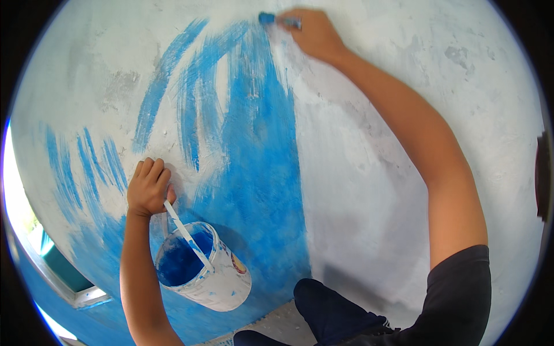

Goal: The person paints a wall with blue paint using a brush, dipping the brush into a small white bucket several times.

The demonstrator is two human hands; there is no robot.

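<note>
My right hand is closed round the handle of a paintbrush, high up on the wall. Its blue-coated bristles point left, at the top of a blue painted area; whether they touch the wall I cannot tell. Lower left, my left hand grips the white strap handle of a white plastic bucket. The bucket hangs tilted, with blue paint inside and blue smears on its outer wall.
Separate blue strokes mark the pale wall left of the solid blue. A window opening with a light frame lies at lower left. My bent knee is near the floor. A dark object shows at the right rim.
</note>
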